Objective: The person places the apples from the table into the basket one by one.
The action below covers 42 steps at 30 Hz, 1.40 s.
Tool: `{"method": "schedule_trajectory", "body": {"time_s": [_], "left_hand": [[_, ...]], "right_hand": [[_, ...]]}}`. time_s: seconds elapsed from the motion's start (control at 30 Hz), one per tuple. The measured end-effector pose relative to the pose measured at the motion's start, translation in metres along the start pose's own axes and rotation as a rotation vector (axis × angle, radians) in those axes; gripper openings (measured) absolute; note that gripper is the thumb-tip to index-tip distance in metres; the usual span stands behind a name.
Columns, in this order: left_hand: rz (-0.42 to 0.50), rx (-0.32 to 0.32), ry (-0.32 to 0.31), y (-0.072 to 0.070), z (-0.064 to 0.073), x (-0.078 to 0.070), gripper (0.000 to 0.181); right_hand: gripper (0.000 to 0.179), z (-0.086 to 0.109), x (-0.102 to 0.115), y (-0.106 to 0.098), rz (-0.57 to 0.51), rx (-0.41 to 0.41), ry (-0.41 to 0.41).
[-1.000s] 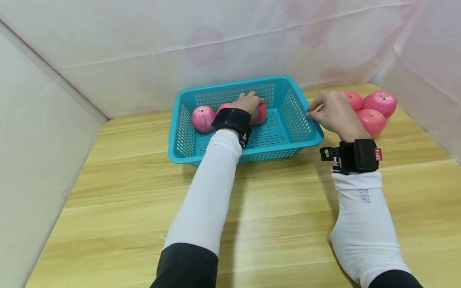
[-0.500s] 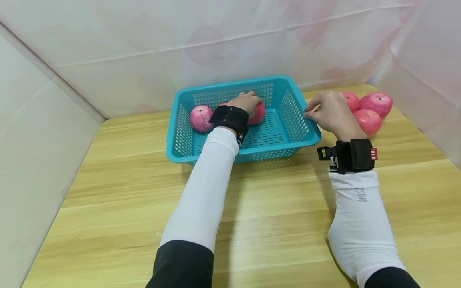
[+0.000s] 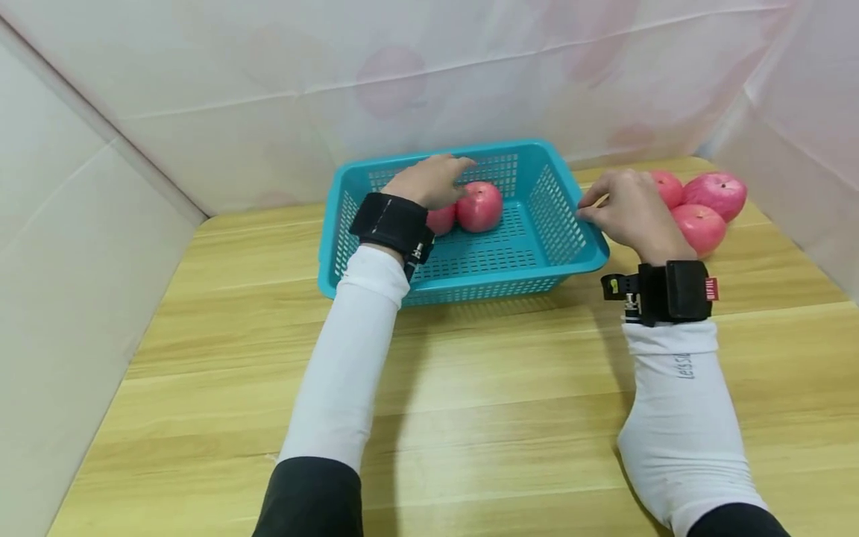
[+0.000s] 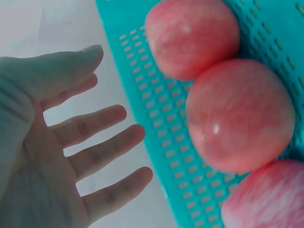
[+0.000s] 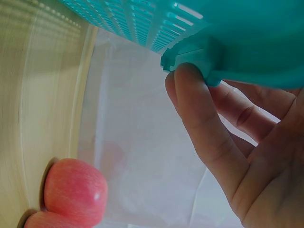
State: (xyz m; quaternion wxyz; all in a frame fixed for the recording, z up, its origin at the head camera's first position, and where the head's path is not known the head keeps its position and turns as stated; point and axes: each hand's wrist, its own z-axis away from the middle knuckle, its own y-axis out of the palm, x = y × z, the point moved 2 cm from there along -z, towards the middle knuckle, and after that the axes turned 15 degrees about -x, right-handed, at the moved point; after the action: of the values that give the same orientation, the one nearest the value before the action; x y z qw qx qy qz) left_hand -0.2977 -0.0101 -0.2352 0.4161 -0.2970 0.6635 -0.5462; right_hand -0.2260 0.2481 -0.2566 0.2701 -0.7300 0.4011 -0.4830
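A turquoise plastic basket (image 3: 496,280) stands at the back of the table. In the left wrist view three apples lie in a row inside it: two plain red ones, an end apple (image 4: 192,38) and a middle apple (image 4: 240,116), and a streaked pink one (image 4: 270,199). My left hand (image 3: 429,183) hovers over the basket with fingers spread and holds nothing; in the head view it and its wrist hide the streaked apple. My right hand (image 3: 631,212) pinches the basket's right rim (image 5: 190,57) between thumb and fingers.
Right of the basket, behind my right hand, several apples (image 3: 714,195) sit clustered on the wooden table (image 3: 470,418). White cloth walls (image 3: 268,97) rise behind the table and at both sides.
My left hand has let go of the red apple on the right of the row, then risen and shifted left. That apple now shows fully. My right hand keeps its hold on the rim.
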Motion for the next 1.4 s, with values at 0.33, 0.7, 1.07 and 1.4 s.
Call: {"method": "schedule_trajectory", "body": {"time_s": [0.33, 0.7, 1.07, 1.4], "left_hand": [[0.031, -0.071, -0.033, -0.018, 0.028, 0.01, 0.06], [0.065, -0.197, -0.031, -0.029, 0.051, 0.022, 0.061], [0.065, -0.271, -0.045, -0.032, 0.08, 0.046, 0.056], [0.067, -0.354, -0.112, -0.04, 0.112, 0.063, 0.056]], "right_hand": [[0.021, 0.0, -0.001, -0.001, 0.005, 0.006, 0.024], [0.02, 0.0, -0.003, -0.002, 0.01, -0.002, 0.013], [0.021, -0.001, -0.002, 0.0, 0.013, 0.002, 0.02], [0.022, 0.0, -0.006, 0.0, 0.002, 0.012, 0.029]]}}
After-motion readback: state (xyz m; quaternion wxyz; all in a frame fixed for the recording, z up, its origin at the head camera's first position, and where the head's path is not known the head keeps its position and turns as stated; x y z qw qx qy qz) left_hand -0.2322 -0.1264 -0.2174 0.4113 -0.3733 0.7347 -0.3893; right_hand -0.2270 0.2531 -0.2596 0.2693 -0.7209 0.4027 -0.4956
